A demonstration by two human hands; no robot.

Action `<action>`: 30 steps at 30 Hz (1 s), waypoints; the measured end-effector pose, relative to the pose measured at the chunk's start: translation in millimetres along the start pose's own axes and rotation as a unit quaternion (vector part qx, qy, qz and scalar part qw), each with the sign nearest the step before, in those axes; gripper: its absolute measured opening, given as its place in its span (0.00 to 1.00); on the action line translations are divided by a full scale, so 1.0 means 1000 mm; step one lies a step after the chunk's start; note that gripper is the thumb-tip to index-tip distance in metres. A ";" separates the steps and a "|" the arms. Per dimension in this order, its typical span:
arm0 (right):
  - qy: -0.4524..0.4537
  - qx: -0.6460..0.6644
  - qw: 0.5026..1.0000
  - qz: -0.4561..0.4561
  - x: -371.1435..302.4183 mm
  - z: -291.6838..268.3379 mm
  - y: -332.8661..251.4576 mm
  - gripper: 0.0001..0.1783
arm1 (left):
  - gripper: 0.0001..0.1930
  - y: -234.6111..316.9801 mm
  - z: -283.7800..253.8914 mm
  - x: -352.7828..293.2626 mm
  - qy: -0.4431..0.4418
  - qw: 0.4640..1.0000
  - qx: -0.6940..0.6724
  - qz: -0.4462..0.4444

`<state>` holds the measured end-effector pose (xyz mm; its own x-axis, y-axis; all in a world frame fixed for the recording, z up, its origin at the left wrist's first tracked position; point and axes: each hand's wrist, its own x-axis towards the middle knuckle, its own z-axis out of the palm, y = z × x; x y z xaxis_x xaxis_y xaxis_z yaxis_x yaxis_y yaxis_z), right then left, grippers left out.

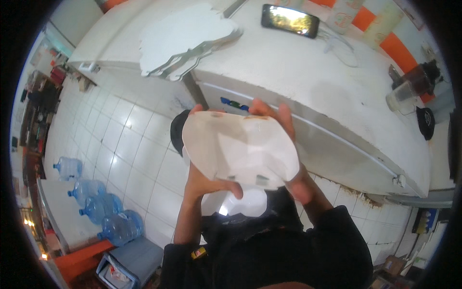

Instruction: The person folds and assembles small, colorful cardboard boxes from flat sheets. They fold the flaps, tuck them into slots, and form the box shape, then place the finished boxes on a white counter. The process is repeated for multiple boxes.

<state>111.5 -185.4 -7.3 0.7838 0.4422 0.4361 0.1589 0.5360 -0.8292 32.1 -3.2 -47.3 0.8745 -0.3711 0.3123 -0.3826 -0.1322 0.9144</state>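
Note:
A white paperboard food box [240,149], folded into an open tray shape, is held up in front of my chest. My left hand [207,184] grips its left side, with the thumb along the near wall and fingertips showing at the far left corner. My right hand [301,183] closes round the right side, its fingers curled over the far edge. Below the box, another white paperboard piece [252,202] rests at my lap, partly hidden. On the white counter [288,62] ahead lies a stack of flat, unfolded paperboard blanks [185,36].
A phone [290,20] with a lit screen and a white cable [342,45] lie on the counter. Cups [344,14] and a clear container [402,96] stand to the right. Several blue water jugs [120,227] and a grey bin [132,262] are at lower left.

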 end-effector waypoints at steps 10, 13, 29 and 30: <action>0.100 -0.138 0.985 0.006 -0.014 -0.065 -0.028 0.61 | 0.69 0.032 -0.002 0.025 0.005 0.993 0.029 -0.118; 0.185 -0.202 0.962 -0.016 -0.026 -0.108 -0.063 0.55 | 0.86 0.040 0.002 0.051 0.117 0.988 0.073 0.070; 0.313 -0.571 0.728 0.214 -0.027 -0.212 -0.178 0.71 | 0.77 0.001 0.022 0.028 0.083 0.992 0.071 -0.059; 0.306 -0.567 0.755 0.123 -0.033 -0.216 -0.179 0.71 | 0.76 -0.002 0.019 0.022 0.094 0.989 0.081 -0.075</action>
<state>186.5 -451.2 51.2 0.9489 -0.1721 0.2645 0.1032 -0.6228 -0.7755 46.4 -28.7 -46.7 0.9595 -0.1598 0.2321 -0.2731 -0.3239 0.9058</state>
